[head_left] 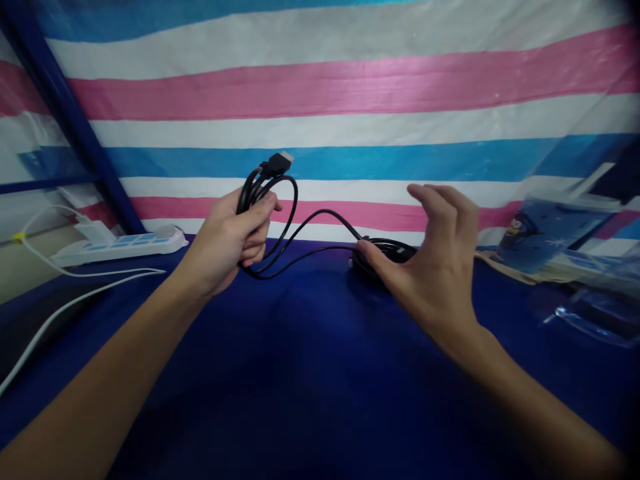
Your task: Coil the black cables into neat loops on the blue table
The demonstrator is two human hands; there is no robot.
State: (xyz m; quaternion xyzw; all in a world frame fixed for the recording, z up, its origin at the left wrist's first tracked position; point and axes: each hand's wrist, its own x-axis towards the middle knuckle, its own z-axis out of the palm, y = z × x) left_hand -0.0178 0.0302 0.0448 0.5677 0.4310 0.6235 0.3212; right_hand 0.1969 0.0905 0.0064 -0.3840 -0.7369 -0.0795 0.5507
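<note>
My left hand is closed around several loops of a black cable, held above the blue table. The cable's plug, black with a light metal end, sticks up past my fingers. Two strands run from this hand to the right, toward a coil of black cable lying on the table. Whether the strands join that coil I cannot tell. My right hand is open, thumb and fingers spread wide apart. Its thumb is in front of the coil and partly hides it; contact between them is unclear.
On the left stands a white power strip with a white plug and white cord. A plastic cup and clear plastic wrapping are at the right. Behind the table hangs a striped sheet.
</note>
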